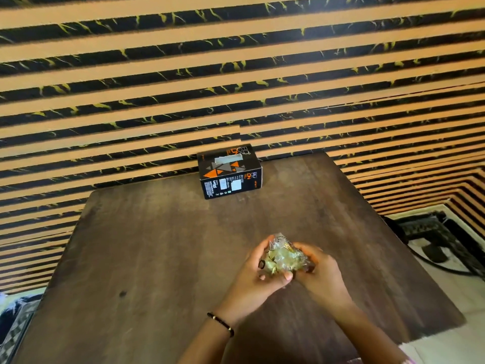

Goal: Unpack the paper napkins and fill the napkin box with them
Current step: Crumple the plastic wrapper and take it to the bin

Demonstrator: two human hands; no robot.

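A crumpled clear plastic wrapper (282, 256) with gold print is held over the near middle of the table, bunched into a ball between both hands. My left hand (256, 274) grips its left side, fingers curled over the top and thumb underneath. My right hand (319, 271) grips its right side. No napkins show inside the wrapper. The black napkin box (229, 172) with orange and grey triangles stands at the far edge of the table against the wall, with a slot in its top.
The dark wooden table (157, 258) fills the middle of the view. A wall with orange and black stripes rises behind it. At the right, on the floor, lie a patterned black and white mat (441, 240) and a dark cable.
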